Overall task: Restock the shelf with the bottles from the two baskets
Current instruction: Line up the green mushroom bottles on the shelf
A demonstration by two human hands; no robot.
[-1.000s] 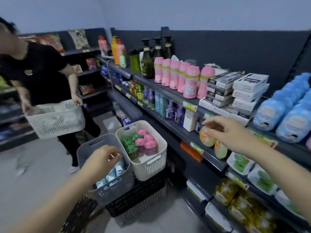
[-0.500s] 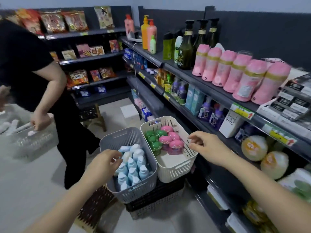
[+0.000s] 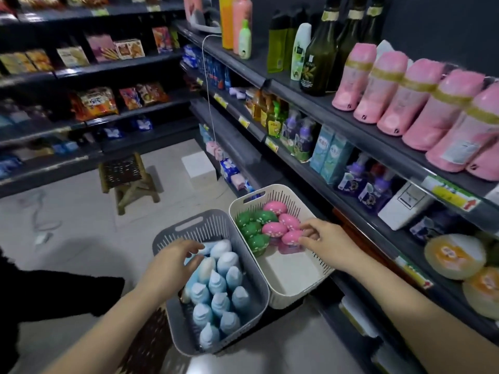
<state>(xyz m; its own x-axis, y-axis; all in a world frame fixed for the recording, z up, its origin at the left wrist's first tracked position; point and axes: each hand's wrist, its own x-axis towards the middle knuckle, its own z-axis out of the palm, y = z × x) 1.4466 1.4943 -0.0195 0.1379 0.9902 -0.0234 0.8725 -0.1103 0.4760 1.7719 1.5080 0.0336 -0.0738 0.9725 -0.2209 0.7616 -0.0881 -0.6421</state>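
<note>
A grey basket holds several light blue bottles. Beside it on the right, a white basket holds several green bottles and pink bottles at its far end. My left hand reaches into the grey basket, fingers curled over a blue bottle at the basket's left side. My right hand is inside the white basket, fingertips pinching the nearest pink bottle. The dark shelf runs along the right.
The shelf carries tall pink bottles, dark pump bottles, purple bottles and round orange-labelled packs. A wooden stool and a white box stand on the floor. Someone's dark clothing is at the left.
My right hand has left the shelf and dropped into the white basket onto a pink bottle. My left hand has sunk deeper among the blue bottles. The person with a basket has moved off left.
</note>
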